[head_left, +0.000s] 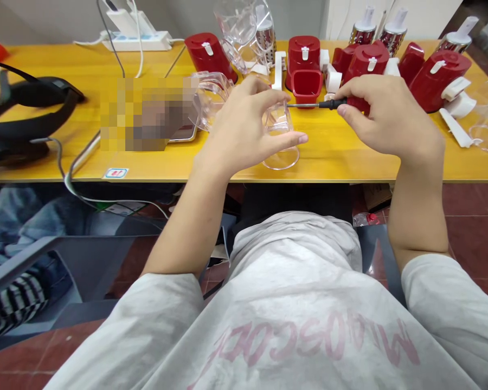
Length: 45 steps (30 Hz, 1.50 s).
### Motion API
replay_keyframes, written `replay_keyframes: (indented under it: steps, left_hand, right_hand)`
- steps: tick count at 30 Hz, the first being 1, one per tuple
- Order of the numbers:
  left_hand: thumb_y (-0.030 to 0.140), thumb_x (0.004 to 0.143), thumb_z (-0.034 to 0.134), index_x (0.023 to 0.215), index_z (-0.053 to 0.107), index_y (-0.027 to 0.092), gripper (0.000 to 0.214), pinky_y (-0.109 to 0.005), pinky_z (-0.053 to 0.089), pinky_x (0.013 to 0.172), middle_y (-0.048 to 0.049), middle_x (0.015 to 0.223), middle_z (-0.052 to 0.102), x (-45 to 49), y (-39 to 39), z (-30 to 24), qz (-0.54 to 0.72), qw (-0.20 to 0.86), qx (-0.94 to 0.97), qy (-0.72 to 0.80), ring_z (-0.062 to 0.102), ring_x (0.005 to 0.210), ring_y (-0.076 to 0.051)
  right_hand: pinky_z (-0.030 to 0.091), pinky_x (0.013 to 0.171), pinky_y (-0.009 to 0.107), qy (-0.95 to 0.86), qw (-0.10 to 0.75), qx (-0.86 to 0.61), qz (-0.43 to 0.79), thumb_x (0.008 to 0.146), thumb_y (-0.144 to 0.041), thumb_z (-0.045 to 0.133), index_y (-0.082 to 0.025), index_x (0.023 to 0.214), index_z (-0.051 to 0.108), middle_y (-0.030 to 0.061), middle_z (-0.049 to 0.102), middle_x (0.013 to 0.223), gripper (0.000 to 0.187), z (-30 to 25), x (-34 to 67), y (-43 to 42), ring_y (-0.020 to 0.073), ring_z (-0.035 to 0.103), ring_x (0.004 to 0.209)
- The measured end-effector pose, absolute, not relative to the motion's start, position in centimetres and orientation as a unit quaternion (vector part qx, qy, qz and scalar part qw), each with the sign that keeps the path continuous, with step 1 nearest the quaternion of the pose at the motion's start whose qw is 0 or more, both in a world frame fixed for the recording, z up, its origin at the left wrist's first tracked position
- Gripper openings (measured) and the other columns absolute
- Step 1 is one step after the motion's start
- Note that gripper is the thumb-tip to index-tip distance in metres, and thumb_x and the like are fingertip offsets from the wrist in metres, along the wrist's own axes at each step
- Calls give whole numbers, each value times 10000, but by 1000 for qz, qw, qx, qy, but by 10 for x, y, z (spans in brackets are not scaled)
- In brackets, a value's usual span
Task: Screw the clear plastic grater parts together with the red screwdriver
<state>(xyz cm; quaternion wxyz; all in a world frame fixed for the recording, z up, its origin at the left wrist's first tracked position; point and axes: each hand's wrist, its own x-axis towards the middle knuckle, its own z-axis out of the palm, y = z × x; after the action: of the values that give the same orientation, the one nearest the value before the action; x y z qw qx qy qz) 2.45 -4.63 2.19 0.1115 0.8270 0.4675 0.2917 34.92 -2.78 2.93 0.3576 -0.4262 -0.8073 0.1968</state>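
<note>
Around a clear plastic housing (pixel 282 162) with a round rim, my left hand (pixel 244 124) is closed, its thumb lying across the near side and its fingers at the top. The housing rests at the table's front, partly hidden by that hand. My right hand (pixel 392 116) grips a screwdriver (pixel 331 104) by its dark handle. The metal shaft lies level, pointing left, and its tip meets the upper part of the housing by my left fingertips. Whether a screw is there I cannot make out. Just behind the shaft stands a red plastic body (pixel 305 57) with a square opening.
More red bodies (pixel 439 78), metal grater drums (pixel 364 32) and clear housings (pixel 244 27) stand along the back of the yellow table (pixel 146 168). To the left are a black headset (pixel 32 103), cables and a power strip (pixel 146 41). Another person's legs (pixel 36 227) show at lower left.
</note>
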Motion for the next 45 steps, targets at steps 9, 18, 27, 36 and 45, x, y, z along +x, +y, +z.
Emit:
replay_keyframes:
  steps: [9, 18, 27, 36, 45]
  left_hand:
    - [910, 929, 840, 1601, 872, 517, 779, -876, 505, 1320, -78, 1469, 838, 24, -42, 24, 269, 122, 827, 479, 696, 1518, -581]
    - [881, 920, 928, 1582, 861, 400, 820, -778, 493, 1398, -59, 1468, 828, 25, -45, 23, 282, 136, 816, 486, 673, 1528, -508]
    - [802, 823, 1088, 1550, 854, 431, 849, -783, 476, 1481, -75, 1631, 795, 17, -41, 21, 272, 144, 831, 463, 638, 1635, -535]
    - [758, 777, 1141, 1570, 860, 455, 895, -805, 539, 1481, -100, 1602, 819, 17, -38, 19, 270, 132, 835, 461, 689, 1634, -567]
    - [757, 828, 1101, 1567, 868, 462, 829, -804, 545, 1472, -88, 1619, 822, 21, -43, 22, 266, 124, 834, 468, 685, 1653, -555]
  right_hand:
    - [583, 1223, 851, -808, 367, -434, 151, 989, -637, 1013, -551, 1036, 813, 52, 889, 1283, 222, 30, 345, -31, 558, 716, 1358]
    - [591, 1340, 771, -824, 337, -437, 125, 1090, -643, 870, -496, 1086, 854, 12, 962, 1358, 148, 29, 344, -29, 523, 806, 1375]
    - [590, 1293, 798, -824, 375, -421, 63, 1014, -346, 861, -534, 1007, 815, 4, 927, 1309, 194, 37, 338, -34, 518, 799, 1392]
    - [576, 1265, 853, -793, 425, -436, 34, 1033, -372, 823, -609, 902, 743, 19, 895, 1253, 282, 36, 329, -34, 539, 756, 1403]
    - [580, 1328, 817, -786, 397, -473, 33, 972, -362, 824, -615, 944, 747, -25, 914, 1315, 266, 39, 335, -34, 511, 759, 1447]
